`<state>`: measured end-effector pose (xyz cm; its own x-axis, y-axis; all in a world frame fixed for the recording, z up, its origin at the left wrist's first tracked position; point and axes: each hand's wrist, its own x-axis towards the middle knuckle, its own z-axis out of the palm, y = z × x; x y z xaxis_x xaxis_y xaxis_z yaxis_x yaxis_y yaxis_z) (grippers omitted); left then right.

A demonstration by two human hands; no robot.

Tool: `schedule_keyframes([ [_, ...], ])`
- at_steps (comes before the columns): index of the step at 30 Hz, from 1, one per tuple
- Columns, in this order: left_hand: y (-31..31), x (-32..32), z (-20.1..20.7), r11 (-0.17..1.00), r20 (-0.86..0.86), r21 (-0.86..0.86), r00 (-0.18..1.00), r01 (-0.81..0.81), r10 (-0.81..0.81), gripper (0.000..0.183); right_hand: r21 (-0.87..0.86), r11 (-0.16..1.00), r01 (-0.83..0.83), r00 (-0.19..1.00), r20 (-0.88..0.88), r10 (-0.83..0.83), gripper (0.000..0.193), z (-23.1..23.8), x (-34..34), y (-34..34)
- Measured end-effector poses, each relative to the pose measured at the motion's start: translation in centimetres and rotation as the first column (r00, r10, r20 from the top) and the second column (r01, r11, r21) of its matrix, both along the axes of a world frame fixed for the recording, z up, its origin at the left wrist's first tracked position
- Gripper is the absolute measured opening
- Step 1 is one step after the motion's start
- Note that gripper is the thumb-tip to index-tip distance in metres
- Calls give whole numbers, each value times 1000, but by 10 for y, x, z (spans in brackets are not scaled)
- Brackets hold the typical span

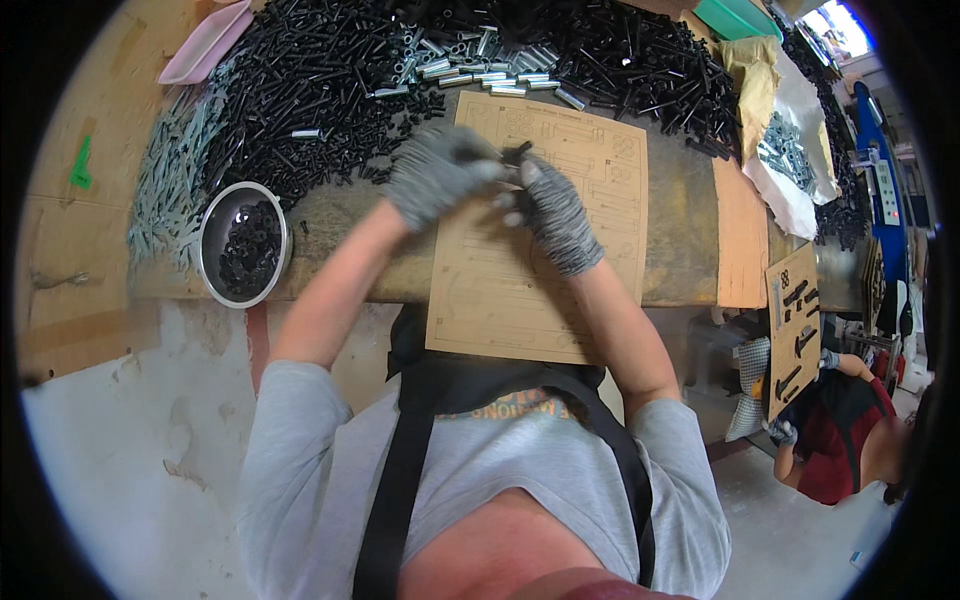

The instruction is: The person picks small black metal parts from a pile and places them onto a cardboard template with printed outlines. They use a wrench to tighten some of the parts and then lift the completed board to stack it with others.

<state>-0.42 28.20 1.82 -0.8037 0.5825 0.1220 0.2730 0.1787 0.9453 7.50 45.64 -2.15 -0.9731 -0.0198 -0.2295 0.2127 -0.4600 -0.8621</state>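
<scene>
– Grey shirt (300, 470), black apron straps (395, 500) nearest. Hands?
– Flecked grey knit gloves (418, 190). Left hand (445, 175) reaches inward, back upward; right hand (555, 215) angles in opposite, fingers curled.
– Grasping what?
– Small black part (516, 153), where both hands meet over the printed brown card (540, 300); outline half covered, so I cannot tell which hand grips it.
– Outward?
– Heaped black bolts (300, 75), smooth silvery cylinders (495, 78); at left, round metal bowl (213, 237) holding dark pieces (250, 255). Far right, co-worker (832, 455), partly cut off.
</scene>
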Motion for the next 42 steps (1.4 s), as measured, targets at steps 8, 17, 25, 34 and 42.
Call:
schedule_keyframes([
  [8, 56, -48, -45, 918, -145, -387, 989, -90, 35, 24, 765, 610, 207, 977, -132, -166, 19, -28, -17, 59],
  [17, 58, -52, -63, 849, -429, -527, 877, -48, -217, 27, 977, -13, 213, 975, -212, 66, 23, -20, -19, 54],
  [25, 60, -51, -62, 853, -368, -522, 900, 8, -233, 28, 935, -72, 346, 932, -334, 143, 25, -39, -38, 45],
  [34, -52, -89, 12, 599, -459, -668, 878, -441, 134, 40, 907, 122, 404, 915, -400, -53, 36, -36, -33, 41],
  [42, -112, -103, -2, 355, -454, -785, 861, -508, 230, 54, 813, 380, 441, 897, -401, -184, 32, -49, -35, 50],
])
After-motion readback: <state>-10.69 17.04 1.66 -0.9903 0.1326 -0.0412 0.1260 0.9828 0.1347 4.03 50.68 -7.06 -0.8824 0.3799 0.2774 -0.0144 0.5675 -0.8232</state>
